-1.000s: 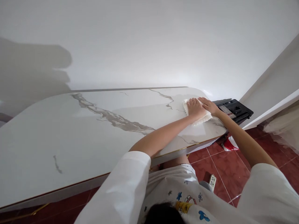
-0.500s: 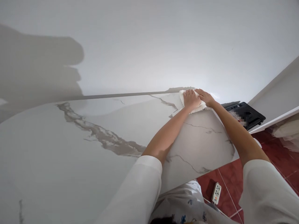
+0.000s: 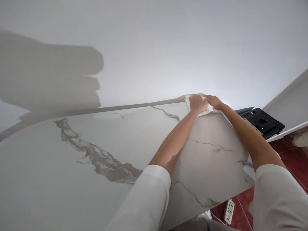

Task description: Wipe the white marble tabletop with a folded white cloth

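Note:
A white cloth (image 3: 209, 111) with a wavy edge lies at the back edge of the white marble-patterned tabletop (image 3: 211, 144), close to the wall. My left hand (image 3: 197, 104) is on top of it, fingers bent over the cloth and pressing it down. Right beside it, my right hand (image 3: 213, 102) grips the cloth's far right part, its fingertips close to my left hand. Both arms reach forward across the tabletop. The undersides of both hands are hidden.
A white wall (image 3: 154, 48) rises behind the tabletop, with a large shadow at the left. To the right of my right arm is a black device or case (image 3: 263, 122). A power strip (image 3: 229, 211) lies on the red tiled floor (image 3: 243, 205).
The view has shifted, so the tabletop sits lower in the picture. My hands and the cloth have slid slightly rightward along the back edge, and more cloth shows under my right hand.

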A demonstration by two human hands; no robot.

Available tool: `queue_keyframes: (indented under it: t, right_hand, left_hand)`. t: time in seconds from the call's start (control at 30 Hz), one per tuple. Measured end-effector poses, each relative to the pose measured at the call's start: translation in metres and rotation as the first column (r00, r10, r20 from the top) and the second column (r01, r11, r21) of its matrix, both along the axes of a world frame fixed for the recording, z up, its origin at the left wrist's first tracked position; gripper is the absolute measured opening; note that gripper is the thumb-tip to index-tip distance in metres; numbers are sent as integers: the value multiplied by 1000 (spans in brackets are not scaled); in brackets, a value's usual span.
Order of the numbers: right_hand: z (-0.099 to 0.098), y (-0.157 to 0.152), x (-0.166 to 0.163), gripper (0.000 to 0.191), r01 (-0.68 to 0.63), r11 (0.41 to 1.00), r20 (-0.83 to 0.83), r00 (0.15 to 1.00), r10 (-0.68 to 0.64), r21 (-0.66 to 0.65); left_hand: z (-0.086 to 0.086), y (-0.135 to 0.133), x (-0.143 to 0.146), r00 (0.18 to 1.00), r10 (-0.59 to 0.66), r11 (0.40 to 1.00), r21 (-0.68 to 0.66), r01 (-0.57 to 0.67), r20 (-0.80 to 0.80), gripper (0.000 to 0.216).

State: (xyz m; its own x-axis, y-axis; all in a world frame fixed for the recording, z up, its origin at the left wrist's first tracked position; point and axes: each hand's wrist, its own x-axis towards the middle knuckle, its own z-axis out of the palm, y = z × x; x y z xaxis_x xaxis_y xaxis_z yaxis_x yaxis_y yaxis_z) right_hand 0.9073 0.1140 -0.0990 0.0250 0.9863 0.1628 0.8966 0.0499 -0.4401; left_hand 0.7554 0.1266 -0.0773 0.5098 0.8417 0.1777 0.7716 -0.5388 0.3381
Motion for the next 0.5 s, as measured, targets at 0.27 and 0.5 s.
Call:
queue_keyframes:
  t: [0.27,0.5]
  right_hand:
    - [-7,-31,16,49,44,997,15,999,-45,67]
    - [-11,-79,26,55,187,982,-26,982,-186,27]
  left_hand:
    - [-5,-26,13,999,-38,997,74,38,3,47]
    - [-3,-65,24,993,-111,991,81,107,37,45]
